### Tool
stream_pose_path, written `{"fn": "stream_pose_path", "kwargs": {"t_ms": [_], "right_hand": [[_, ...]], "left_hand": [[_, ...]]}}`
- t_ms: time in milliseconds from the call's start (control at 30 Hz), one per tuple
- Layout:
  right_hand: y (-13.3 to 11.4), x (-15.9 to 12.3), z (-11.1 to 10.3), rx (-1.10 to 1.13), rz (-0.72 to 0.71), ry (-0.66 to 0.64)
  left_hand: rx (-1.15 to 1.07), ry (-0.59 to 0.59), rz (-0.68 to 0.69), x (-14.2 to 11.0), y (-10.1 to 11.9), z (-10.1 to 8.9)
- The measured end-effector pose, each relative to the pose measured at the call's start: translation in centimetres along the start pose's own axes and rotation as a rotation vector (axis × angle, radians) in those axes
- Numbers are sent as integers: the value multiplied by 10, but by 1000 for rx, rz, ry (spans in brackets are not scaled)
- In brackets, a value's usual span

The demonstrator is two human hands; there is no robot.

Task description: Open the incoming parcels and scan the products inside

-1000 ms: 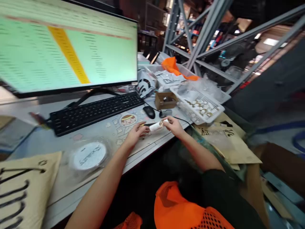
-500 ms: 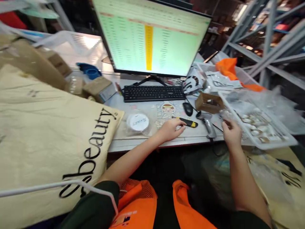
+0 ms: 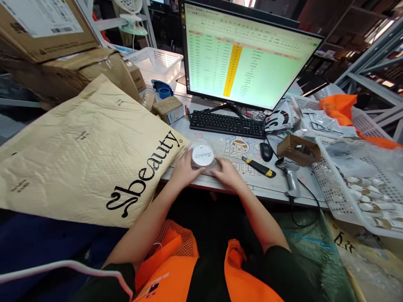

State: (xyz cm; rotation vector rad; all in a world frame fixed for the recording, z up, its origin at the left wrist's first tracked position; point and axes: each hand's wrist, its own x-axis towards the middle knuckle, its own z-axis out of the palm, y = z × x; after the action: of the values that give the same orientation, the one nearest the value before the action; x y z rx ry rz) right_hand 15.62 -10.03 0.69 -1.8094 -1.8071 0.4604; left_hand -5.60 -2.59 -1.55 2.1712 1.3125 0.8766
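A round white compact (image 3: 202, 155) in a clear plastic wrap lies on the desk mat in front of the keyboard. My left hand (image 3: 185, 169) grips its left edge and my right hand (image 3: 227, 172) holds its right edge, fingers curled around the wrap. A yellow and black utility knife (image 3: 258, 167) lies just right of my right hand. A large tan padded mailer (image 3: 85, 151) printed "Sbeauty" rests to the left, its corner beside my left hand.
A black keyboard (image 3: 227, 124), mouse (image 3: 266, 151) and monitor (image 3: 244, 58) stand behind. A barcode scanner (image 3: 292, 178) and a small brown box (image 3: 297, 149) lie to the right. A white basket (image 3: 340, 197) of small tubes sits far right. Cardboard boxes (image 3: 47, 29) pile at the left.
My head has turned left. The right hand came back from the white basket and both hands closed on the round wrapped compact, which earlier lay untouched.
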Motion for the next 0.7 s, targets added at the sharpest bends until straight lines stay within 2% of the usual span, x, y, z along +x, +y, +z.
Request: {"fn": "stream_pose_path", "kwargs": {"t_ms": [100,200,333,400,467,600,700], "right_hand": [[-9,6,14,-40,11,40],[-9,4,10,-114,56,142],[-6,19,-28,-176,-103,327],[-4,34,-52,-166,-153,365],[-4,49,-72,-149,-142,365],[-4,63,-93,-79,-145,400],[-2,60,-99,71,-207,475]], "left_hand": [[-91,63,88,-7,-7,1],[-130,169,125,1,1,-7],[-116,239,251,40,34,-24],[-55,203,251,66,52,-31],[-6,143,223,91,65,-34],[-62,104,246,120,74,-26],[-281,107,233,126,68,-9]]}}
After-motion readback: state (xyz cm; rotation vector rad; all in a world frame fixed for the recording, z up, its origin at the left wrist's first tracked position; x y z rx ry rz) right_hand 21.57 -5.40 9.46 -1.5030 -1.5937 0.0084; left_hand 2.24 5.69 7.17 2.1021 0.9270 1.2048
